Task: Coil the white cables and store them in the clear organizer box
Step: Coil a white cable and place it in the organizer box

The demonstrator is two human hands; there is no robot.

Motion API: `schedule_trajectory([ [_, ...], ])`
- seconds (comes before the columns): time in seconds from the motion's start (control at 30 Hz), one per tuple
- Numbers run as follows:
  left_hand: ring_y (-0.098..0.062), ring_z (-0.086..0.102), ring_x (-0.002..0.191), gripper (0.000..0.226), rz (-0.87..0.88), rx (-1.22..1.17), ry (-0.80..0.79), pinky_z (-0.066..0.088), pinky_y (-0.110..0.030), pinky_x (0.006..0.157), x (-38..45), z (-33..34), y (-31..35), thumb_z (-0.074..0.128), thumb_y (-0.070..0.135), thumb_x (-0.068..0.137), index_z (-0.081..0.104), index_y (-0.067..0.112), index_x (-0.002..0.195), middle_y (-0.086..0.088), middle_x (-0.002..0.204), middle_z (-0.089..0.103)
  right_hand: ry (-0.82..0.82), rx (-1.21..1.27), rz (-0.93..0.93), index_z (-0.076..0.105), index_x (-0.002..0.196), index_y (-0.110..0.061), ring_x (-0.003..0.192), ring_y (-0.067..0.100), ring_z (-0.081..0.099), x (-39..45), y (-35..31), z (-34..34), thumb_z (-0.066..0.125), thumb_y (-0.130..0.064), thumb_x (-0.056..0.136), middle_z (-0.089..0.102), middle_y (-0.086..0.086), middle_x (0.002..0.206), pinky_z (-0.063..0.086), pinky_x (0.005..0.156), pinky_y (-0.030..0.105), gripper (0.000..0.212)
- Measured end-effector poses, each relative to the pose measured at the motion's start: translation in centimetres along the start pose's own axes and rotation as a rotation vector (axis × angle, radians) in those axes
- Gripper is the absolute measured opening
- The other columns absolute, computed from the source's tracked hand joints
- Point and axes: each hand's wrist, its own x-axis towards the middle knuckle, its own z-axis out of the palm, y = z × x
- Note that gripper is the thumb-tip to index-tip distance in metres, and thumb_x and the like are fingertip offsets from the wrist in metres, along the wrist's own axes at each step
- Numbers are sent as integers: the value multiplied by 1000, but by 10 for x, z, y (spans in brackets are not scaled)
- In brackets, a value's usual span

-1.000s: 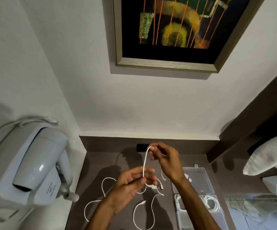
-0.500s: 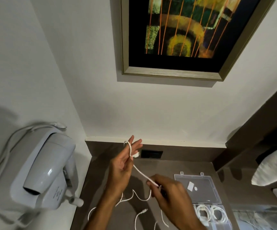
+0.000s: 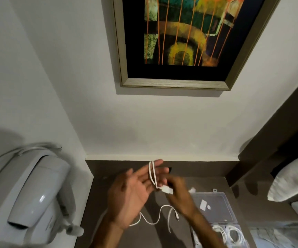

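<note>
The left hand (image 3: 132,196) is held up with its palm open and fingers spread, acting as a spool: two turns of the white cable (image 3: 152,173) already loop around its fingers (image 3: 158,163). This grip is open, and only the wraps themselves keep the cable on it. Just to its right, touching the lower end of those loops, the right hand (image 3: 178,196) pinches the cable close to a white plug (image 3: 167,190); motion blur hides exactly how the fingertips sit, but the grip reads as closed on the cable. Below both hands the free tail (image 3: 155,219) trails in soft waves across the dark counter (image 3: 216,183).

The cable looks light, thin and limp, with a smooth jacket that would probably slide and spring open if tension drops. The safest hold is likely on the cord just behind the plug, not on the connector tip, keeping the strand lightly taut.

Further right of the right hand, the clear organizer box (image 3: 214,206) lies open on the counter, with coiled cables (image 3: 228,231) already in its near compartments.
</note>
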Motion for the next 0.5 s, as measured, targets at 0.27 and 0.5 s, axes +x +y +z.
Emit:
schedule_trajectory([
  [0.27, -32, 57, 118, 92, -39, 589, 364, 32, -46, 114, 19, 3, -4, 43, 86, 74, 46, 20, 138, -18, 141, 58, -41, -540, -53, 57, 103, -35, 75, 7, 71, -40, -25, 0, 44, -59, 103, 77, -12, 85, 57, 69, 26, 28],
  [0.5, -25, 47, 141, 103, -258, 853, 173, 35, -38, 120, 22, 6, -28, 34, 92, 65, 55, 20, 135, -12, 145, 56, -33, -739, -318, 64, 106, -41, 77, 6, 75, 4, -29, -57, 64, -53, 96, 79, -15, 88, 59, 65, 25, 15],
])
